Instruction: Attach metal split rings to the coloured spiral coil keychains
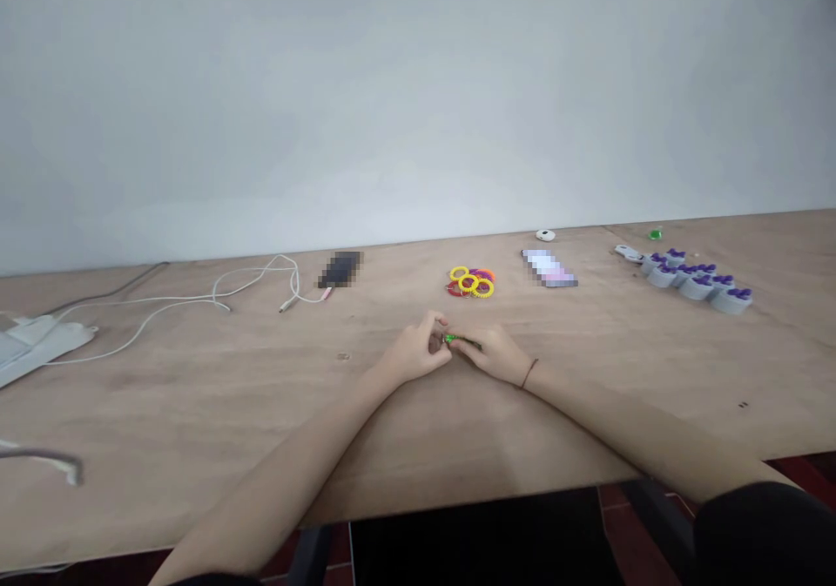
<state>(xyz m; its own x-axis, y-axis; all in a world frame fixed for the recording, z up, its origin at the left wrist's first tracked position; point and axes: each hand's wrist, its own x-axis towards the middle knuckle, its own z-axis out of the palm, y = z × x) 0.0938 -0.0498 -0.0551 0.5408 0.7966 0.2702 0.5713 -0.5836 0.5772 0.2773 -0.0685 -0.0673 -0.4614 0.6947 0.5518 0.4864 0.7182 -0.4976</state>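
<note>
Over the middle of the table, my left hand (418, 349) and my right hand (495, 353) meet at a small green coil wristband (450, 339). Fingers of the right hand are closed on it, and part of it runs along under them. My left hand curls round its left end, where a small shiny bit shows; the fingertips are partly hidden. Just beyond lies a pile of coil wristbands (468, 283) in yellow, red, purple and orange, some with metal rings.
A blurred dark phone (340, 269) with white cables (215, 297) lies left of the pile. To the right are a lit phone (549, 268), a white oval gadget (545, 235), several grey-white pieces with purple tops (697, 285) and a green item (655, 233). A wall stands behind the wooden table (261, 420).
</note>
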